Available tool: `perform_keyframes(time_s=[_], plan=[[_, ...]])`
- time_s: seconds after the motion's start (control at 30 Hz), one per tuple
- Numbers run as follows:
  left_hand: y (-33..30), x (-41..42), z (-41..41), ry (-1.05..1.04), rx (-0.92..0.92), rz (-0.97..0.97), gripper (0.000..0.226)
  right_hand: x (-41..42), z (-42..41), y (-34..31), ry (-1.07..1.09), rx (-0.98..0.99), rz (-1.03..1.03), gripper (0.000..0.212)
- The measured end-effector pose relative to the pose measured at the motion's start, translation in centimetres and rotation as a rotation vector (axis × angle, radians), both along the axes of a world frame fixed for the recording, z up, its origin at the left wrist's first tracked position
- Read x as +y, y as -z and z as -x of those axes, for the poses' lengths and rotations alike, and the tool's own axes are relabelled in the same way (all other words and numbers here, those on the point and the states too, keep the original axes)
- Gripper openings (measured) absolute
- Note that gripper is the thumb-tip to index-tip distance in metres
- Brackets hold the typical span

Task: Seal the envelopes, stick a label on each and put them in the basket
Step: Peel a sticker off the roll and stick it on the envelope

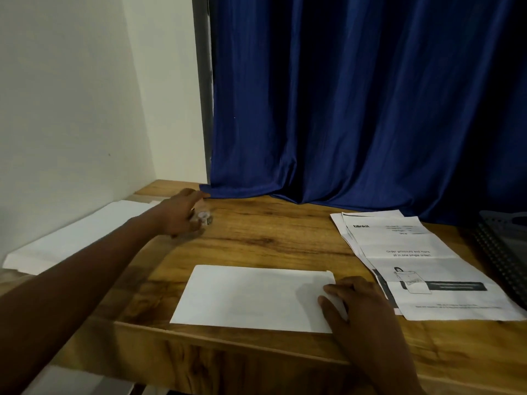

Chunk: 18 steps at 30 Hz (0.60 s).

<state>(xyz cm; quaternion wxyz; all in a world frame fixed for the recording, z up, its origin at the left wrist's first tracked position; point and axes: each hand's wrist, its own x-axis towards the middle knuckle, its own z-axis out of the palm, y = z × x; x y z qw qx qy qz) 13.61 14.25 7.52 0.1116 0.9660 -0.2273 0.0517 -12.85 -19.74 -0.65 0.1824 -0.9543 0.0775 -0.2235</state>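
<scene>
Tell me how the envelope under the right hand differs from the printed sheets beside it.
The envelope is blank white; the printed sheets carry text, a drawing and dark bars. The envelope lies square to the table edge, single; the sheets lie angled, several stacked and fanned. The right hand rests on the envelope; nothing touches the sheets. Both are white paper lying flat.

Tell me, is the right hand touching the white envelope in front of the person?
Touching. The head view shows the right hand lying on the envelope's right end, its fingers overlapping the paper.
</scene>
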Motion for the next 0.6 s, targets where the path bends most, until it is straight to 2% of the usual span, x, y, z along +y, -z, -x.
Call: perform_keyframes(time_s=[0.1, 0.27, 0.37, 0.43, 0.5, 0.6], plan=[[-0.3, -0.8, -2.1, 0.069, 0.087, -0.173, 0.091, 0.0, 0.1, -0.1, 0.0, 0.007, 0.006, 0.037], [-0.2, -2.2, -3.6, 0.133, 0.107, -0.292, 0.058, 0.0, 0.1, -0.2, -0.001, 0.011, -0.007, 0.038], [-0.4, -2.4, -3.8, 0.139, 0.057, -0.248, 0.038, 0.0, 0.1, -0.3, -0.005, 0.015, -0.015, 0.039], [-0.8, -2.9, -2.7, 0.16, 0.007, -0.086, 0.028, 0.0, 0.2, -0.2, -0.006, 0.015, -0.017, 0.039], [-1.0, -4.1, -0.2, 0.204, -0.004, 0.273, 0.022, -0.1, 0.2, -0.1, -0.003, 0.007, -0.032, 0.039], [-0.2, -7.3, 5.5, 0.336, 0.164, 0.819, 0.03, 0.0, 0.2, 0.0, 0.006, 0.004, -0.051, 0.038]])
